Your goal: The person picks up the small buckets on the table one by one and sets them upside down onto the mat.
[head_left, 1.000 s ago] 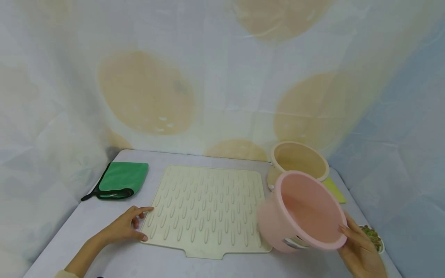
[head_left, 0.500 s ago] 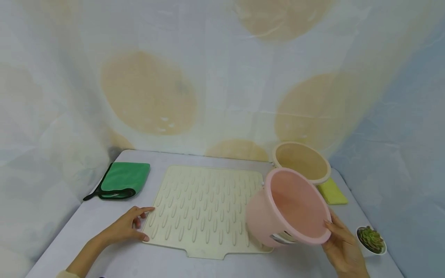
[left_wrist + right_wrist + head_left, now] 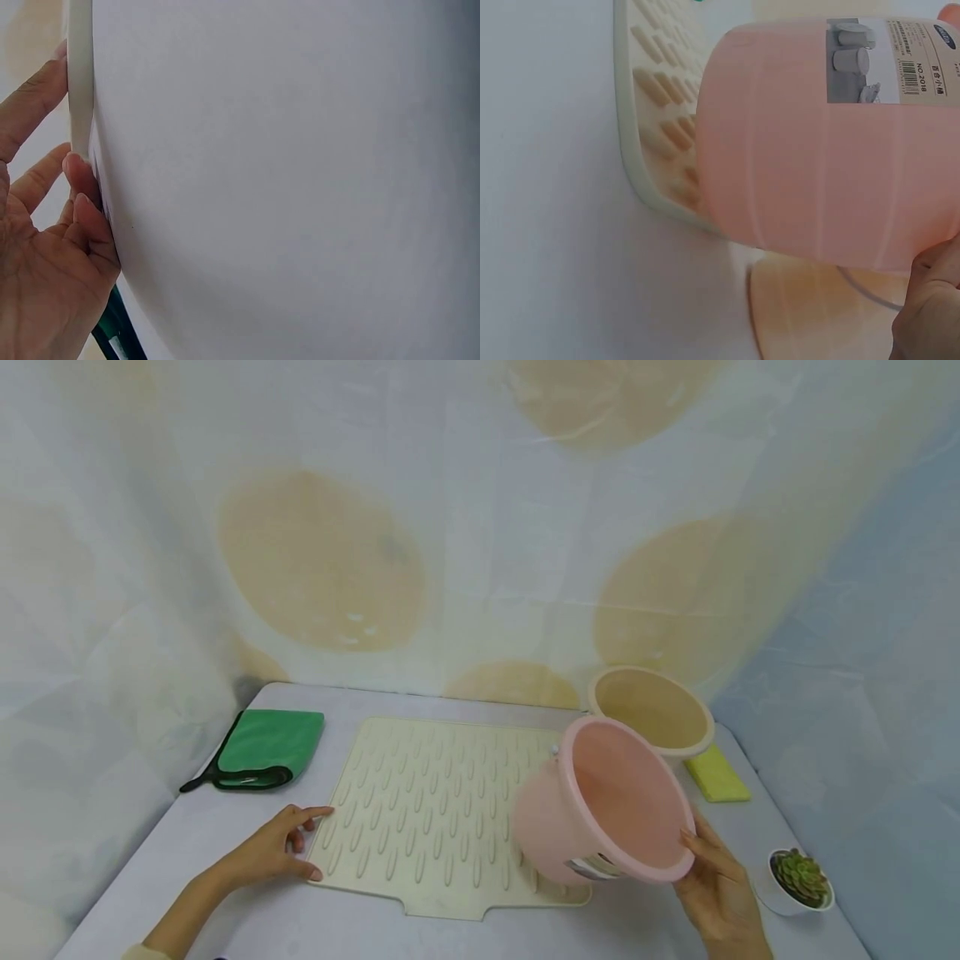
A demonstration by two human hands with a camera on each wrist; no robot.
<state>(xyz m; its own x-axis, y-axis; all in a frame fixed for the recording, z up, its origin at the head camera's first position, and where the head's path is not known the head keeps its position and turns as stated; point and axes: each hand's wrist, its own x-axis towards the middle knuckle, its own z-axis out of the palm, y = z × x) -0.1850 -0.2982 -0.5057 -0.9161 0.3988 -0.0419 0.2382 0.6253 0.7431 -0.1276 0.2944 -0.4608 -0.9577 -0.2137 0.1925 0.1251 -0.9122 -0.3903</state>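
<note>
A cream drying mat (image 3: 435, 810) with raised oval ridges lies flat on the white table. My left hand (image 3: 262, 852) rests at its left side, index fingertip touching the edge and thumb at the near corner; in the left wrist view the other fingers (image 3: 86, 225) bend loosely beside that edge. With my right hand (image 3: 716, 881) I grip the rim of a pink bucket (image 3: 551, 827), thumb at the inside. The bucket is tilted, its mouth facing right and up, over the mat's right part. A printed label (image 3: 889, 60) shows on its wall in the right wrist view.
Behind the pink bucket stands a cream bucket (image 3: 652, 706). A folded yellow cloth (image 3: 717, 775) lies beside it, and a potted succulent (image 3: 798, 878) sits at the right. At the left is a folded green cloth (image 3: 270, 739) with black trim. Patterned curtains (image 3: 480, 527) enclose the table.
My right hand has moved left with the tilted pink bucket, bringing it farther over the mat. More of the yellow cloth and succulent now shows. The left hand stays at the mat's edge.
</note>
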